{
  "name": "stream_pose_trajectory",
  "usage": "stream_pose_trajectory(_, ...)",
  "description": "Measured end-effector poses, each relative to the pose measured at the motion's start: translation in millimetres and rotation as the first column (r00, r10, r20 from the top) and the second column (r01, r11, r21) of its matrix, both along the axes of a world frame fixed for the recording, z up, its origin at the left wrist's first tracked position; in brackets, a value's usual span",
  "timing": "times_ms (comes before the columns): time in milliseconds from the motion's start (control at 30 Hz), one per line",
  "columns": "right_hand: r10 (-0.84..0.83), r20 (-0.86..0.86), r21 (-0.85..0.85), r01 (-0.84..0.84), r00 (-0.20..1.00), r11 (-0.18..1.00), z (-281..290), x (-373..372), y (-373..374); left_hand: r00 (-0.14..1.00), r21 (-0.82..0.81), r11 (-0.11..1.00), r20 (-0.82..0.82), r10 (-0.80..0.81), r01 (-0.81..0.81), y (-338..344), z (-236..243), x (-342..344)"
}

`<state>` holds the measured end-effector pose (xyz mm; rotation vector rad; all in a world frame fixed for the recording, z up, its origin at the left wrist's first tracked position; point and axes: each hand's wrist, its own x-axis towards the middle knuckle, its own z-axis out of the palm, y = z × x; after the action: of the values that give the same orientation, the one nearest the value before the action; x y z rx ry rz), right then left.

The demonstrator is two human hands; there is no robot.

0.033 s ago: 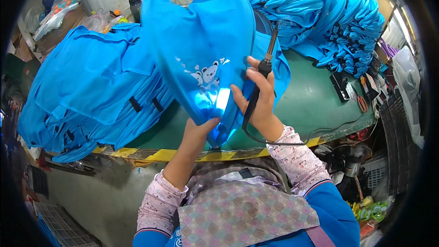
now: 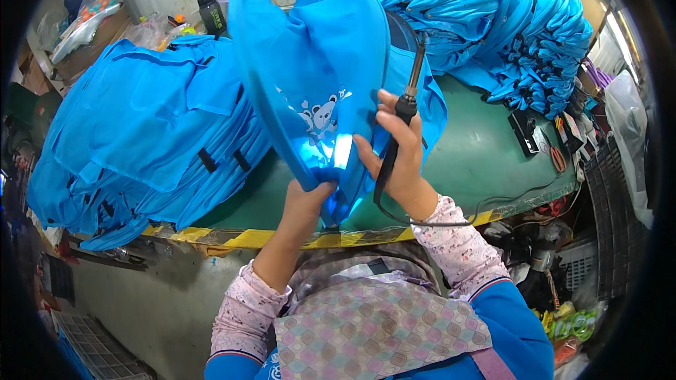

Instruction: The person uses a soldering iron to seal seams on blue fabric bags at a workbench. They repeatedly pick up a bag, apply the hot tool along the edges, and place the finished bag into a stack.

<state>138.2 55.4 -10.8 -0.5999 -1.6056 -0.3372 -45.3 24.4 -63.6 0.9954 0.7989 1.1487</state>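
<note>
A blue fabric canopy (image 2: 296, 63) with a wired-looking rim and a white bear print stands upright over the table's front half, bright light showing at its lower part. My left hand (image 2: 304, 197) is closed on its lower edge, thumb on top. My right hand (image 2: 403, 162) is beside the canopy's right side. It holds a soldering iron (image 2: 406, 105) with a dark handle, its metal tip pointing up and away from me. The iron's cord hangs past my right wrist. Whether my right fingertips also grip the cloth is hard to see.
Folded blue canopies (image 2: 141, 119) lie piled on the left, and a larger heap (image 2: 486, 21) fills the back right. The green table (image 2: 479, 148) has a yellow-black striped front edge. A dark bottle (image 2: 211, 10) stands behind. A black box-like item (image 2: 522, 132) sits on the right.
The canopy's upper left rim has shifted slightly to the right, showing more of the bottle behind it. Both hands keep their hold, nearly in place.
</note>
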Motion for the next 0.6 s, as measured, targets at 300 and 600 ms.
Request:
stream_pose_trajectory(300,0.057,-0.026,-0.214,-0.062,0.998,0.975,0.3,14.9,-102.4,0.999,0.026,1.0,0.034,-0.008,0.007,-2.1,-1.1,7.8)
stream_pose_trajectory(600,-0.045,0.292,-0.055,0.064,0.955,0.996,-21.4,11.5,-104.0,0.979,0.026,0.989,0.147,0.137,-0.143,-3.3,-9.0,15.8)
